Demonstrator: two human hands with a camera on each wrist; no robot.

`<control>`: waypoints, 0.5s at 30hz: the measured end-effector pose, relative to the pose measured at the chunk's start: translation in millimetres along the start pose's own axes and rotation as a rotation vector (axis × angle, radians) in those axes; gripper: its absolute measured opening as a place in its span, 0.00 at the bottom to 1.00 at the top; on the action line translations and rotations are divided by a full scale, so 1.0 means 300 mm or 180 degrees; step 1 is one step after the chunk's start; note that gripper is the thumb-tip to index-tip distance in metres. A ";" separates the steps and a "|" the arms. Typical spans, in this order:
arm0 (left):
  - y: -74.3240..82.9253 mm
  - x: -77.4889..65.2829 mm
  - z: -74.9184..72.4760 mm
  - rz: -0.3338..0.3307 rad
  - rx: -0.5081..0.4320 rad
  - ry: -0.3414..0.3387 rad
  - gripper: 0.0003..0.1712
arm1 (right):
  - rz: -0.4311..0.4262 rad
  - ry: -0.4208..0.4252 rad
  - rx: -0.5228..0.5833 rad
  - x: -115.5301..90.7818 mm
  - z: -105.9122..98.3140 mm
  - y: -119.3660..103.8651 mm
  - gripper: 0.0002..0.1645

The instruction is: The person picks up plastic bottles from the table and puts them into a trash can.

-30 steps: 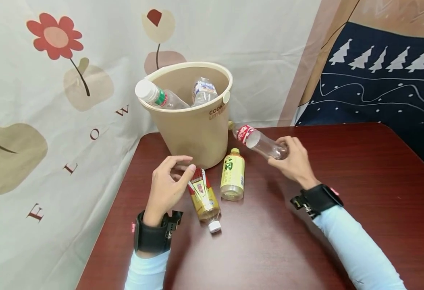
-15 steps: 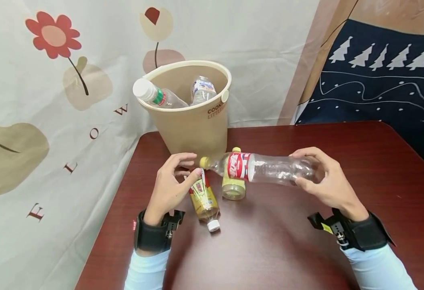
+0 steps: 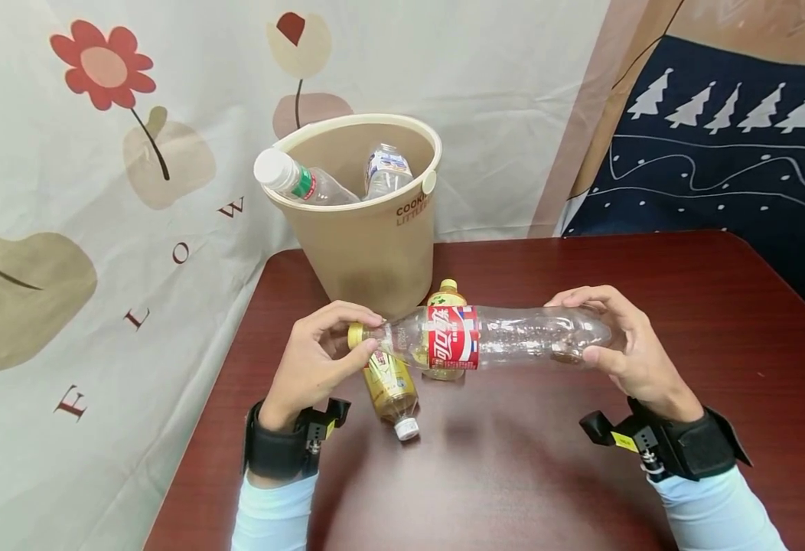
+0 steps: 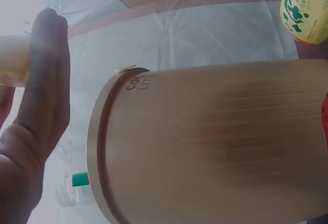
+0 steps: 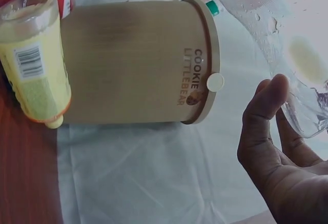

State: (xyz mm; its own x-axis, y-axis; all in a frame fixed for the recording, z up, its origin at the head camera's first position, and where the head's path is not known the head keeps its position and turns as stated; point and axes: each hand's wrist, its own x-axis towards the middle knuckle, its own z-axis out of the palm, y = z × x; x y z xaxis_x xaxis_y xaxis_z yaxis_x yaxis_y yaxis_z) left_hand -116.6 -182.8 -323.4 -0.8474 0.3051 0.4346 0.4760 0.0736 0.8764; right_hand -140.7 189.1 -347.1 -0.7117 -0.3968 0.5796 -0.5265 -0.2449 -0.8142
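A clear plastic soda bottle (image 3: 454,337) with a red label lies sideways in the air above the table, held between both hands. My left hand (image 3: 311,363) pinches it at the neck, beside the yellow cap (image 3: 355,335). At the bottle's base, my right hand (image 3: 640,360) grips with fingers on the far side and thumb in front. In the right wrist view, fingertips (image 5: 279,88) press against the clear base (image 5: 307,114). Below the soda bottle lies a gold-labelled bottle (image 3: 390,390) with a white cap. A yellow-labelled drink bottle (image 3: 448,296) stands behind, partly hidden.
A beige bin (image 3: 375,252) stands at the back of the dark red table (image 3: 513,474). Inside it are a white-capped bottle (image 3: 323,187) leaning over the rim and another clear bottle (image 3: 387,172). A printed cloth (image 3: 499,115) hangs behind.
The right hand has brought the soda bottle from beside the bin towards the front and turned it level. The left hand, free before, now holds the cap end.
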 end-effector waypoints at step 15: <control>0.003 -0.010 -0.010 0.0367 -0.0134 0.0273 0.15 | 0.0549 0.0164 0.0315 0.008 0.031 0.018 0.29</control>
State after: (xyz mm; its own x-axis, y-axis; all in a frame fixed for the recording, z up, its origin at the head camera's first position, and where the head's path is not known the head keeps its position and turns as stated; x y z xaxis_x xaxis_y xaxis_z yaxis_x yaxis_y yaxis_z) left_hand -114.3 -186.4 -323.2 -0.8055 0.2270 0.5474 0.5625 0.0022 0.8268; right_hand -140.9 178.7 -350.5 -0.8116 -0.3954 0.4302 -0.3482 -0.2639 -0.8995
